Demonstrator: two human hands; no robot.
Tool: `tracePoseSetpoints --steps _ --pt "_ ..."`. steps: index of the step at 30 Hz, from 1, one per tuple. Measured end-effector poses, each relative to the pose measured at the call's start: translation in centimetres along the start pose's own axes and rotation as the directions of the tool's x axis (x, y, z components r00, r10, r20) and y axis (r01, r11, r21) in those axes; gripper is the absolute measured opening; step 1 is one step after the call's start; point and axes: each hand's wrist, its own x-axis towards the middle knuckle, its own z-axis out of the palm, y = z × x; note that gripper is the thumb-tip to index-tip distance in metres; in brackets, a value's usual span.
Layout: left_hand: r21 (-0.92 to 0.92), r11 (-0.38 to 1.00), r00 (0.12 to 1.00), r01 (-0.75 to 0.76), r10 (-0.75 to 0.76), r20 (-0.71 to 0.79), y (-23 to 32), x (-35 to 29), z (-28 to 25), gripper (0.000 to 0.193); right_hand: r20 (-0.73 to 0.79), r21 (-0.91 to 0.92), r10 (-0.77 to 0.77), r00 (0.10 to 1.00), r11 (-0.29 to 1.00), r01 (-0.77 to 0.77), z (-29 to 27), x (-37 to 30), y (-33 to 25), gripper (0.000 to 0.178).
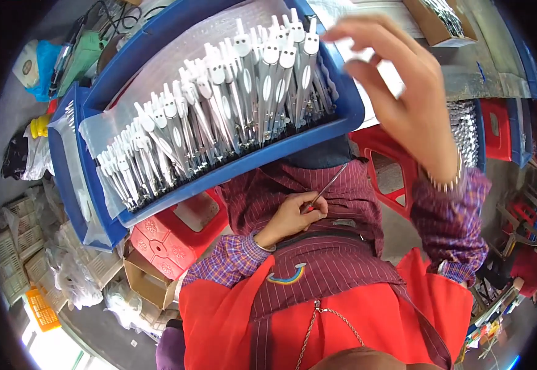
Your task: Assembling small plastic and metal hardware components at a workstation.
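Note:
My left hand (294,219) rests at my apron, its fingers closed around a thin metal-shafted tool (331,180) with a red part at the grip, much like a screwdriver. The shaft points up and to the right. Raised beside the right end of a blue plastic bin (244,161), my right hand (404,77) is slightly blurred; its thumb and fingers are apart with nothing between them. Packed in rows in that bin stand many slim white-and-silver parts (222,102), with two-holed white heads and dark lower ends. Their exact kind I cannot tell.
Left of the bin is another blue bin (71,179) lined with plastic. Red stools (166,243) stand below. An open cardboard box (148,277) and plastic bags (74,277) lie at lower left. More parts fill a box (444,21) at upper right.

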Motion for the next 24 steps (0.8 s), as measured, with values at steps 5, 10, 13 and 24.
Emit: tracePoseSetpoints --steps 5,10,13,24 --pt "-0.033 0.999 0.999 0.023 -0.024 -0.024 0.0 -0.5 -0.3 0.005 0.222 -0.202 -0.075 0.972 0.972 0.121 0.4 3.0 0.9 0.03" --pt "-0.077 0.995 0.996 0.069 -0.073 -0.046 0.2 -0.1 -0.4 0.007 0.27 -0.232 -0.009 0.963 0.97 0.075 -0.1 3.5 0.8 0.02" --pt "-0.08 0.99 0.992 0.118 -0.121 -0.033 -0.1 -0.1 -0.6 0.008 0.314 -0.307 0.045 0.948 0.95 0.057 -0.3 3.7 0.3 0.017" --pt "-0.173 0.973 0.984 0.153 -0.166 -0.062 0.9 0.0 -0.3 0.009 0.409 -0.244 0.068 0.91 0.969 0.037 -2.0 4.2 0.1 0.014"
